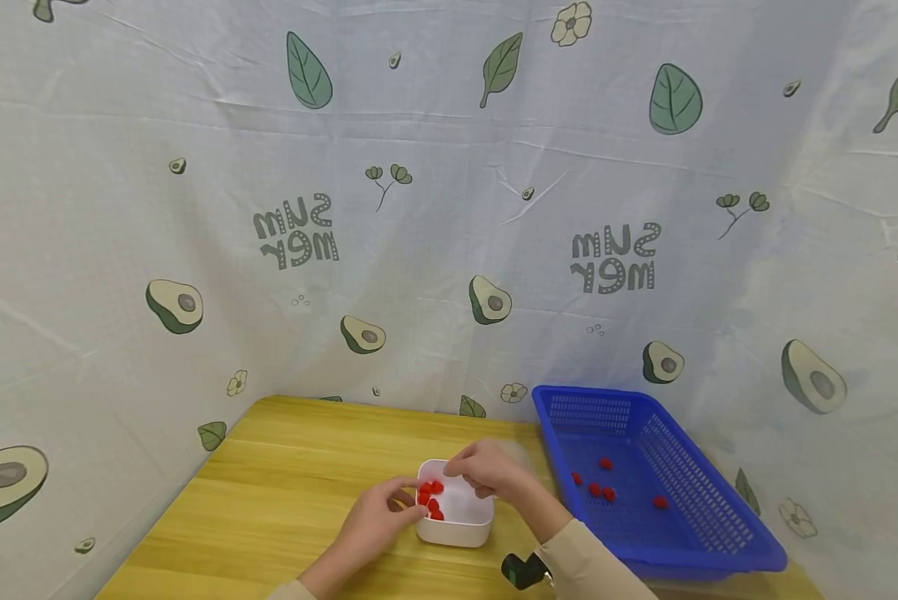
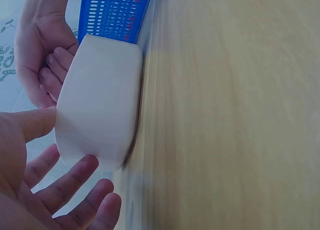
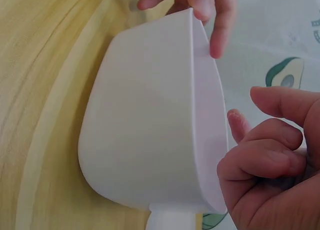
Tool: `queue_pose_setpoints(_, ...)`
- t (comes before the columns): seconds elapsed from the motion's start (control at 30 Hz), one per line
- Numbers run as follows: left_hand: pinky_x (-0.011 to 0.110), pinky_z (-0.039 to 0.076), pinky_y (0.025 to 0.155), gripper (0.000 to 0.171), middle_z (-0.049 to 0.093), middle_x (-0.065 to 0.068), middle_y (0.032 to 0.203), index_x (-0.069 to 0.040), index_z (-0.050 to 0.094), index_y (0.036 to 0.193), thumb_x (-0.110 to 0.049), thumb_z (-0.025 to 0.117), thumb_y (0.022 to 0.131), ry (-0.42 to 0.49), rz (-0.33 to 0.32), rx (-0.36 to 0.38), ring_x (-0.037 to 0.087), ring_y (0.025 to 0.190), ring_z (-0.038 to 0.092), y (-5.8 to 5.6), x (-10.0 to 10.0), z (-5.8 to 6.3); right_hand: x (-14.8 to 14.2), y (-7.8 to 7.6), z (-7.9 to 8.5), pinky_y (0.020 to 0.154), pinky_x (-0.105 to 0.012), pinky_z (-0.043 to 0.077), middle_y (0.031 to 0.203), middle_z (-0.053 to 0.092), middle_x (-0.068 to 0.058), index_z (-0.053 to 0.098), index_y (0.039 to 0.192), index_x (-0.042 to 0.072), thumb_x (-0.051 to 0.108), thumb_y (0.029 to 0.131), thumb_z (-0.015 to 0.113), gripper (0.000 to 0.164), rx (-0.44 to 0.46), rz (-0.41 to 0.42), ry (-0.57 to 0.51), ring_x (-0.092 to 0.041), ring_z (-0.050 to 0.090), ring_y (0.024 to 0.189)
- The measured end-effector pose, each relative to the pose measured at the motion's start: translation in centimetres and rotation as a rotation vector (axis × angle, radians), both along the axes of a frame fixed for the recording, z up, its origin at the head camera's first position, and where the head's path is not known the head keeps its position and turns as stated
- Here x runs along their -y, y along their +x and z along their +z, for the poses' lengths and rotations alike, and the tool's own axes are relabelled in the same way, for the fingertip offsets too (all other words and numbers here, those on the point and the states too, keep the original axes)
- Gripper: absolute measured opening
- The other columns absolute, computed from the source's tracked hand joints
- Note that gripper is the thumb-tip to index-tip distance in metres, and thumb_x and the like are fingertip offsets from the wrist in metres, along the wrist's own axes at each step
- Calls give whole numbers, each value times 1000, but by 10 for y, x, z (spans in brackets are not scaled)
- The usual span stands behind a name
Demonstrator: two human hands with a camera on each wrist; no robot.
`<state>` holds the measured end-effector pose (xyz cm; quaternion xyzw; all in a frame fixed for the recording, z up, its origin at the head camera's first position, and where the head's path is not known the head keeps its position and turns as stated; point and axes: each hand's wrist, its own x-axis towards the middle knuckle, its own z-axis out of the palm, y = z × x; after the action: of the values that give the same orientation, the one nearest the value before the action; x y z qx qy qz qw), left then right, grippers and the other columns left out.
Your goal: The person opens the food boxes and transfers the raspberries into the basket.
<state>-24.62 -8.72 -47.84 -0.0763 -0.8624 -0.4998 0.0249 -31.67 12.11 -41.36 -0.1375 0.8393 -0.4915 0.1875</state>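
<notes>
A small white box (image 1: 453,534) stands upright on the wooden table, with several small red pieces (image 1: 437,487) inside along its left side. My left hand (image 1: 377,517) lies at the box's left side; its thumb and spread, relaxed fingers touch the wall and rim near a corner. Above the box's far right rim is my right hand (image 1: 489,468), its fingers curled inward. In the right wrist view, thumb and fingertips of that right hand (image 3: 270,160) stand apart, and nothing shows between them. The inside of its palm is hidden.
To the right stands a blue slatted basket (image 1: 689,533) holding several scattered red pieces (image 1: 602,492). A pale object (image 1: 519,452) is partly hidden behind the right hand. A dark object (image 1: 524,571) sits by the right sleeve. A patterned curtain (image 1: 433,250) hangs behind the table (image 1: 268,492).
</notes>
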Motion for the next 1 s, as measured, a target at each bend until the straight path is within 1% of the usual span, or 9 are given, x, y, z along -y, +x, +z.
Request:
queue_pose_setpoints(0.13, 31, 48, 68, 39, 69, -4, 94, -18, 69, 124, -32, 77, 88, 2, 1, -6, 16, 83, 59, 1, 0, 0, 6, 2, -6, 45, -21, 29, 53, 36, 4, 74, 100, -3, 16, 90, 72, 22, -13, 10, 35, -11, 28, 45)
queue_pose_setpoints(0.23, 29, 48, 67, 39, 70, -5, 93, -18, 69, 124, -32, 78, 88, 5, -5, -27, 14, 81, 60, 2, 1, -1, 11, 3, -9, 45, -21, 30, 54, 36, 3, 74, 100, -3, 14, 90, 72, 21, 4, 8, 40, -12, 29, 45)
queue_pose_setpoints(0.37, 27, 48, 66, 40, 70, -5, 92, -17, 70, 124, -32, 78, 88, 11, -12, -46, 12, 80, 60, 3, 1, 0, 16, 5, -14, 45, -20, 32, 55, 37, 3, 75, 97, -2, 12, 89, 71, 17, 28, 2, 46, -12, 31, 45)
queue_pose_setpoints(0.53, 27, 48, 67, 40, 70, -5, 93, -17, 69, 124, -32, 77, 88, 13, -6, -42, 12, 80, 60, 2, 1, 1, 22, 6, -19, 45, -21, 31, 55, 37, 3, 75, 93, 1, 15, 89, 71, 14, 29, 7, 89, -12, 31, 46)
queue_pose_setpoints(0.73, 28, 48, 68, 40, 70, -6, 94, -17, 69, 125, -32, 77, 88, -3, 2, -26, 14, 82, 60, 1, 0, 0, 28, 8, -26, 44, -21, 30, 56, 36, 2, 73, 90, 6, 15, 88, 72, 10, 19, -44, 125, -13, 30, 45)
queue_pose_setpoints(0.87, 29, 48, 68, 38, 70, -5, 94, -17, 69, 124, -31, 76, 89, -2, -2, -24, 14, 82, 60, 2, 0, 0, 30, 9, -31, 43, -22, 29, 56, 39, 2, 72, 85, 5, 14, 87, 72, 9, -1, -77, 147, -12, 30, 43)
queue_pose_setpoints(1.0, 29, 48, 68, 38, 70, -5, 94, -16, 69, 124, -31, 76, 89, 2, -3, -31, 14, 81, 60, 2, 0, 1, 32, 9, -36, 41, -20, 28, 55, 41, 3, 70, 80, 4, 10, 87, 71, 10, -42, -81, 147, -9, 30, 41)
